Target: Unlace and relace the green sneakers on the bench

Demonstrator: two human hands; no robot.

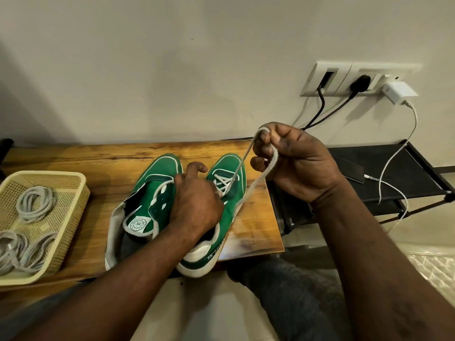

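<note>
The green sneakers point(160, 173) sit side by side at mid surface point(98, 158), toes toward 12 o'clock; from the right sneaker point(230, 166) a flat pale lace point(256, 184) runs toward 2 o'clock into the right hand point(295, 163), fingers point(266, 139) curled round it. The left hand point(197, 200) bears on that shoe's throat, fingers bent; their hold is hidden. Judgement: lace light, limp, prone to twisting; best pinched near its tip.

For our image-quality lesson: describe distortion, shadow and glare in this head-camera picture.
Head view: the wide-angle lens bows the bench edge and enlarges the right forearm; a soft shadow darkens the wall at left; pale glare lies on the bench beside the right-hand sneaker; the wall sockets look slightly smeared.
</note>
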